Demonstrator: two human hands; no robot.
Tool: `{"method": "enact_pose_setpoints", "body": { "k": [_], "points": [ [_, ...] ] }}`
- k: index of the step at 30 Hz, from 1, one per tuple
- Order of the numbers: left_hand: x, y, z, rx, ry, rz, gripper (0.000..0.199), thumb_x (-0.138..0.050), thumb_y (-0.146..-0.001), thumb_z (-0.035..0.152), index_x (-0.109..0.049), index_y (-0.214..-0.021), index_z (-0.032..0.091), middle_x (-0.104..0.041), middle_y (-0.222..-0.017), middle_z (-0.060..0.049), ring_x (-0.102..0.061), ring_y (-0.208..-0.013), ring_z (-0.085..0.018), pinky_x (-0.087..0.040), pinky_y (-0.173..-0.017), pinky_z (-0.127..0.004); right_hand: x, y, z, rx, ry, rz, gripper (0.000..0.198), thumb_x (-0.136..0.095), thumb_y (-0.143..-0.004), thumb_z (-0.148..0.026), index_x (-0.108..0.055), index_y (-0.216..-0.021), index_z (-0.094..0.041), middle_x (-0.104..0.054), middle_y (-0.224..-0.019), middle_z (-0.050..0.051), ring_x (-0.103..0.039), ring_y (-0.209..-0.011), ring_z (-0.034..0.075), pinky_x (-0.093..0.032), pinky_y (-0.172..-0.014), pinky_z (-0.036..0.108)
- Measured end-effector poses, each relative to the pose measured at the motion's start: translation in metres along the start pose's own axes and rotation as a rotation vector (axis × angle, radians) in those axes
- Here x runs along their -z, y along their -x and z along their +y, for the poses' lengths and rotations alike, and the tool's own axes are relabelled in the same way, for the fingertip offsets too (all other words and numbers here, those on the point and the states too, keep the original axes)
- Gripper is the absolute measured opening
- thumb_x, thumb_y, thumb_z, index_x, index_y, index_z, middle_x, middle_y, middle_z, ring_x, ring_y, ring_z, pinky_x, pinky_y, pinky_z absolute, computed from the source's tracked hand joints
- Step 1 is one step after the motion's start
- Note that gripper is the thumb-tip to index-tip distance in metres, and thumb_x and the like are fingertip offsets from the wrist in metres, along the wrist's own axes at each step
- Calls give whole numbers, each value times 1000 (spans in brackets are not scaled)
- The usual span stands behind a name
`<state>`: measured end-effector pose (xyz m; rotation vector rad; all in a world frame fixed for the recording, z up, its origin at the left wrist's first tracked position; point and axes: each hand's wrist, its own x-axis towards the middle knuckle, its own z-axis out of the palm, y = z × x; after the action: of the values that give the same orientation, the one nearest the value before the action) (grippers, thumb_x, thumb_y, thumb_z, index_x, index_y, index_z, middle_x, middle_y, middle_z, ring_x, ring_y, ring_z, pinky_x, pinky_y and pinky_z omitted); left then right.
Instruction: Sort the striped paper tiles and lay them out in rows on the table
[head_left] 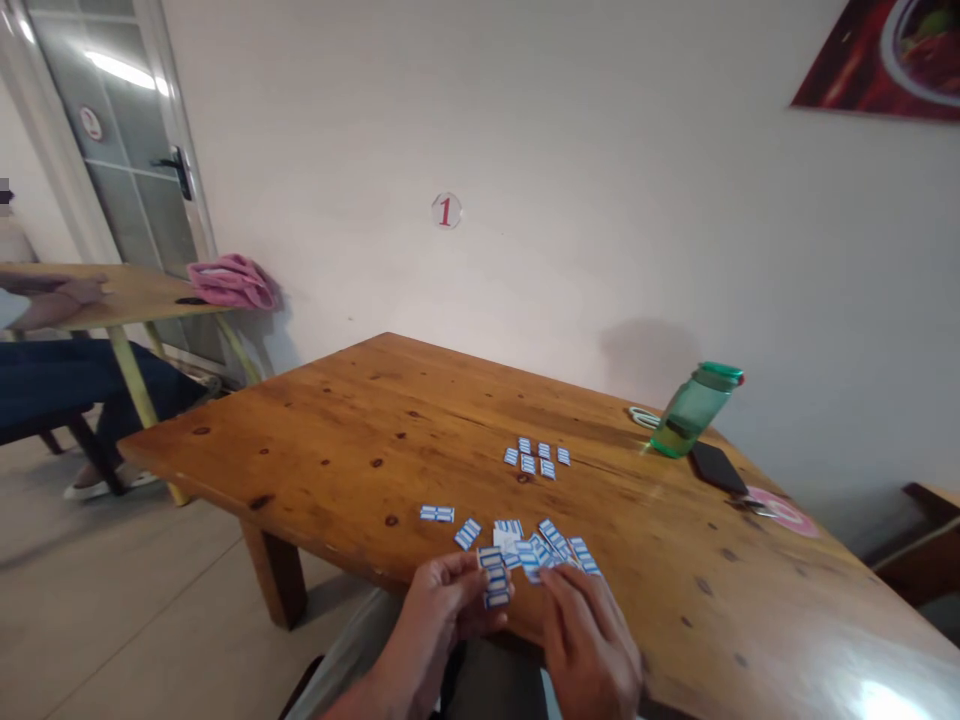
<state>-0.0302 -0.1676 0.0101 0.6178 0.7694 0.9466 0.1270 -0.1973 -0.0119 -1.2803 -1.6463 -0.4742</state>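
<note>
My left hand [454,600] is closed around a small blue-and-white printed card [495,578], held upright just off the near table edge. My right hand [592,630] is beside it, its thumb and fingers pinching another blue-and-white card [528,562], which looks slightly blurred. Just beyond both hands lies a loose, overlapping pile of similar cards [553,538]; one in it shows a plain white face [506,541]. Left of the pile are two separate pieces, a tilted card [467,533] and a flat card [437,513]. Farther back, several small pieces [528,464] form a loose cluster.
On the wooden table [337,420], a green bottle [696,410] stands at the right, near a white looped item [643,417], a dark phone [718,467], keys [754,505] and a pink disc [784,512]. A pink cloth [232,281] lies on another table, where a person sits.
</note>
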Motion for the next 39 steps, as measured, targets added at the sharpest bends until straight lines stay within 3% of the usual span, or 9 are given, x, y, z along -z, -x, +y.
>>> {"method": "enact_pose_setpoints", "body": {
  "k": [1,3,8,11,16,23,27,33,39],
  "points": [
    [-4,2,-1,8,-6,-35,32,-78,-53,32,-68,-74,11,-69,-73,-10,-63,-62,-17,-50,-60,-26,0,3,-2,129,59,0,17,-51,-81,-19,-65,-90,-22,-67,-82,5,-62,-77,16,-46,-69,25],
    [-10,6,-2,13,-31,-78,34,-77,-54,35,-69,-76,11,-70,-72,-10,-63,-61,-17,-49,-58,-24,-1,6,-5,253,135,-24,20,-49,-83,-16,-65,-94,-21,-67,-83,6,-62,-79,16,-46,-70,25],
    [-17,9,3,-23,-65,-77,38,-77,-53,40,-70,-76,12,-70,-74,-9,-63,-64,-18,-48,-56,-23,0,5,-5,299,147,-96,25,-44,-84,-14,-63,-100,-20,-66,-87,8,-62,-83,17,-47,-72,26],
    [-16,9,6,-29,-69,-47,38,-78,-49,40,-70,-74,13,-70,-74,-9,-63,-65,-19,-47,-54,-23,1,6,-6,312,97,-112,27,-47,-82,-13,-62,-103,-21,-66,-89,8,-62,-83,17,-49,-72,26],
    [-12,8,4,-34,-103,-23,39,-77,-51,40,-70,-77,13,-69,-73,-8,-62,-62,-17,-47,-55,-23,1,11,-11,167,21,-58,25,-45,-83,-14,-64,-96,-23,-65,-85,8,-62,-81,17,-49,-71,29],
    [-7,6,1,-22,-93,-32,42,-77,-51,40,-69,-79,11,-68,-70,-8,-61,-60,-17,-48,-56,-25,-1,12,-3,319,115,-83,25,-46,-82,-13,-63,-99,-19,-64,-87,9,-62,-80,17,-50,-69,27],
    [-5,7,0,-30,-126,-44,42,-76,-52,41,-69,-80,11,-69,-73,-8,-62,-64,-18,-48,-58,-26,-3,14,-6,321,126,-90,26,-44,-82,-11,-62,-100,-18,-64,-88,10,-61,-81,19,-50,-67,27],
    [-1,4,-2,-11,-176,-87,46,-76,-50,47,-70,-80,12,-70,-72,-7,-61,-63,-18,-48,-60,-27,-9,20,-19,203,110,-132,32,-35,-84,-8,-63,-95,-20,-65,-86,8,-61,-76,17,-49,-64,27],
    [3,5,-4,-7,-232,-80,48,-76,-46,50,-70,-75,12,-69,-70,-7,-61,-65,-19,-48,-59,-27,-7,26,-12,280,135,-180,28,-39,-85,-16,-61,-100,-22,-66,-88,7,-62,-78,17,-49,-65,26]
  ]
}}
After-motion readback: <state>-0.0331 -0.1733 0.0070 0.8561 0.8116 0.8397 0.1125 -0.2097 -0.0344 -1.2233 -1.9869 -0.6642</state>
